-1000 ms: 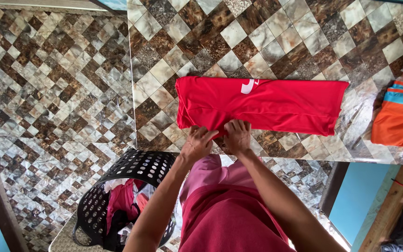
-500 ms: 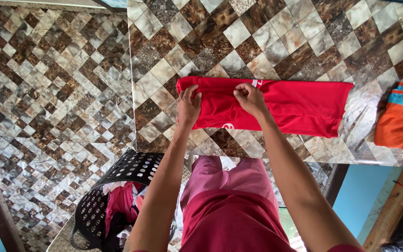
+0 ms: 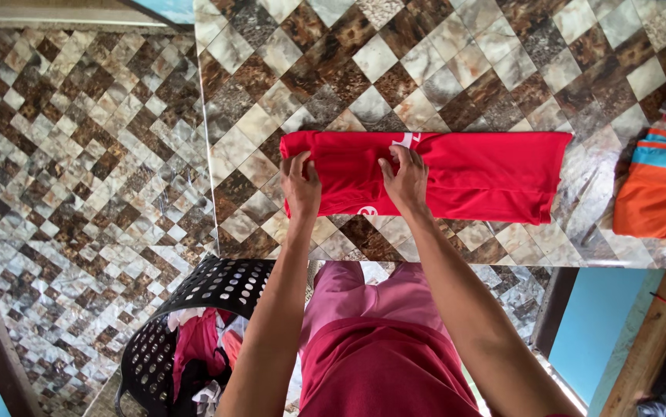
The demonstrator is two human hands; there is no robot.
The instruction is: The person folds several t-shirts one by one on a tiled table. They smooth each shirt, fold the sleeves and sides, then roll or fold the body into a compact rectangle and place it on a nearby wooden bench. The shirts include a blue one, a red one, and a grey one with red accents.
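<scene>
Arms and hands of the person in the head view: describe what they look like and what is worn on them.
Both forearms are bare from elbow to wrist, with no sleeves in view. The left hand and right hand are bare too: no gloves, and no watch, ring or bracelet shows. Below the arms, a dark red top and pink shorts show.

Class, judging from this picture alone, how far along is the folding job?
Done: the red shirt lies on the tiled table folded into a long band, and an orange and blue garment sits folded at the right. In hand: left hand and right hand press the shirt's left part. Left: clothes in the black laundry basket.
</scene>
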